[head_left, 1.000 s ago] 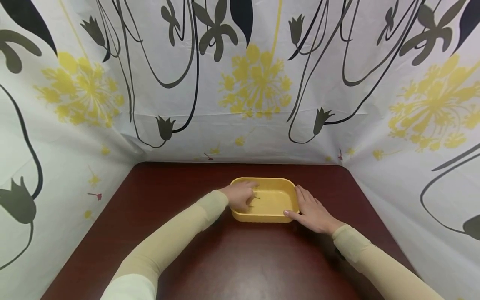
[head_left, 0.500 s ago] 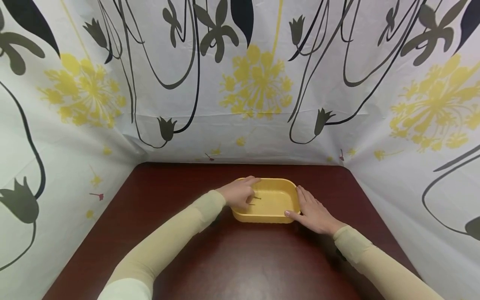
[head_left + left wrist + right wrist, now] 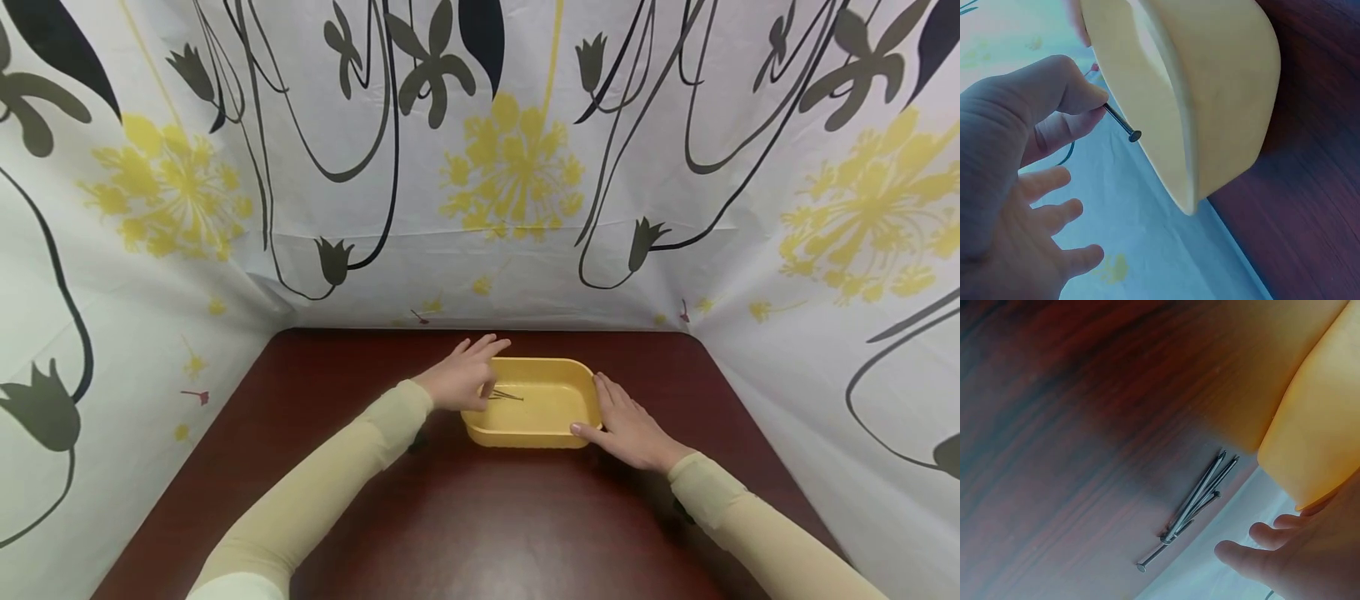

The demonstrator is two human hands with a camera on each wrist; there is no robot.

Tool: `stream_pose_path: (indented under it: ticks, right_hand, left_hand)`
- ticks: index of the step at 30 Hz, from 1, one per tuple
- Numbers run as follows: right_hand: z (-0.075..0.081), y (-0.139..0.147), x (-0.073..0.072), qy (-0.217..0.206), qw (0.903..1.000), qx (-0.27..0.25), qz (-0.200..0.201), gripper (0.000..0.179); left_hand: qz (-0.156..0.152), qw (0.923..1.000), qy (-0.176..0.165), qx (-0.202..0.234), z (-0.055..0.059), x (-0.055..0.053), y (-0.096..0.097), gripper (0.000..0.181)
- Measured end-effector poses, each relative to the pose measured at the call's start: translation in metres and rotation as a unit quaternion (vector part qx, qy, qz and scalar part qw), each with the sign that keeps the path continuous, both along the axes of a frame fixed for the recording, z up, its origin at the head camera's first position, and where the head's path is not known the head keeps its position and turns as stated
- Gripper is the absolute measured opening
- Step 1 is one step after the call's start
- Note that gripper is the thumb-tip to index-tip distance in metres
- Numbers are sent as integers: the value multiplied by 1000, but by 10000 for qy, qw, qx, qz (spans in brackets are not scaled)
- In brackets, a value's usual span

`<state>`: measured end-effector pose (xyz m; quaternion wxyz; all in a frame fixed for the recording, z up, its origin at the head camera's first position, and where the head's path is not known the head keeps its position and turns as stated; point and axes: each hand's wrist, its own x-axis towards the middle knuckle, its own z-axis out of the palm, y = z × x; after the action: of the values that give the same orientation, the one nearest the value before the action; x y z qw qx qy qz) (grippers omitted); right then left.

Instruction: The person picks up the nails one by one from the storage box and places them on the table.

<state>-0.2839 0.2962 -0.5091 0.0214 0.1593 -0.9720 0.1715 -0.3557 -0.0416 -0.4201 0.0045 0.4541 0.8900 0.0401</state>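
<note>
My left hand is over the left end of a yellow plastic tray. Its thumb and index finger pinch a dark metal nail, head pointing away from the fingertips, while the other fingers spread loosely. Inside the tray in the head view, a few thin nails lie beside that hand, partly hidden by it. My right hand rests against the tray's right end, fingers straight along the wall and thumb on the front corner rim. Several more nails lie in a small pile on the wood near the right hand.
The tray stands toward the back of a dark reddish wooden table. A white cloth with a floral print hangs behind the table and along both sides.
My left hand has risen from inside the tray and drawn back left and up, more nails showing beneath it. The right hand has stayed at the tray's right end.
</note>
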Motion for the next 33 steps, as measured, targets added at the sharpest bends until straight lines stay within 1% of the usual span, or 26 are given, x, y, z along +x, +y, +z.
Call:
stream_pose_path:
  ticks: [8,16,23,30,33]
  right_hand:
    - [-2,1,2,-37,10000,0,-23,111]
    - [-3,0,2,15,10000,34,-1,110]
    - [-1,0,1,11,10000,16,23,110]
    - [1,-1,-1,44,10000,25,45,109]
    - [1,-1,-2,91,9999,25,36,108]
  left_hand:
    - [168,9997,-16,187,-3,-2,-20,24]
    - [530,9984,-74,172,-4,-5,-49,27]
    - [799,9960,-363,171,-7,-4,-77,28]
    - [1093,9931,-424,68,-10,-2,-103,29]
    - [1216,9910,-556,81,-12,1,-113,29]
